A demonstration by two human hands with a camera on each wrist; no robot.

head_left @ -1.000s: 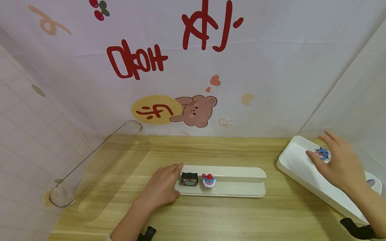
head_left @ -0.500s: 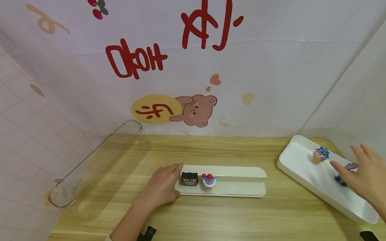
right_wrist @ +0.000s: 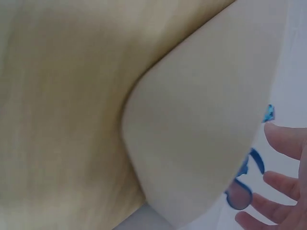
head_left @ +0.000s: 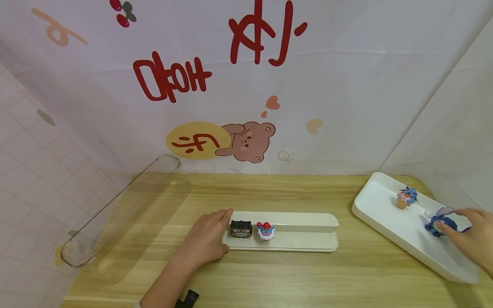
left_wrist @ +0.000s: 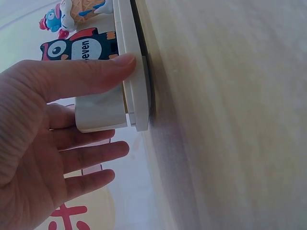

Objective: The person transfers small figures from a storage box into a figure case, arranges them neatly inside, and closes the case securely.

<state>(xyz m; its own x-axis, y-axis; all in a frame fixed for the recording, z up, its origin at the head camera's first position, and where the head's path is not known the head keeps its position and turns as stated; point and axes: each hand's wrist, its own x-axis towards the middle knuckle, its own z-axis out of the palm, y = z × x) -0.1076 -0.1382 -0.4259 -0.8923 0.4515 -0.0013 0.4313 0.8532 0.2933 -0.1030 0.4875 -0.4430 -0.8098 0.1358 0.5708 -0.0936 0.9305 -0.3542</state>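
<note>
My left hand holds the left end of a long cream stepped display base. In the left wrist view its thumb presses the front edge while the fingers lie behind. On the base's lower step stand a black owl figurine and a white, blue and red figurine. Over the white tray at right, my right hand reaches around a dark-blue big-eared figurine; thumb and fingers are spread apart in the right wrist view. Farther back in that tray is a pink-and-blue ice-cream-cone figurine.
A clear plastic cover lies at the left, by the tiled-pattern side cloth. Behind the wooden table hangs a white printed cloth. A black strap piece sits by my left wrist.
My right hand moves from above the cone figurine toward the tray's near right part, then down to the big-eared figurine. My left hand stays on the base.
</note>
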